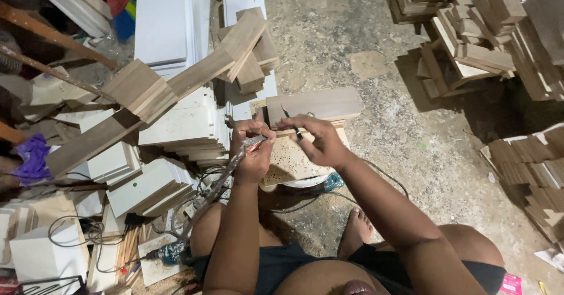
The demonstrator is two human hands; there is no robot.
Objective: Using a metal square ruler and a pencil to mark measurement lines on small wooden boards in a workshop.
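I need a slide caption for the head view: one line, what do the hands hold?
Left hand grips a cabled tool; right hand pinches a thin dark bit over a wooden block.

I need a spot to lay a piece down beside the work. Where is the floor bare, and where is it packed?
Bare floor lies right of the pale board, up to the brown wood stacks at upper right. A smaller patch sits beside the right forearm, short of the stack at the right edge. Left of the left hand, white panels and cables crowd everything.
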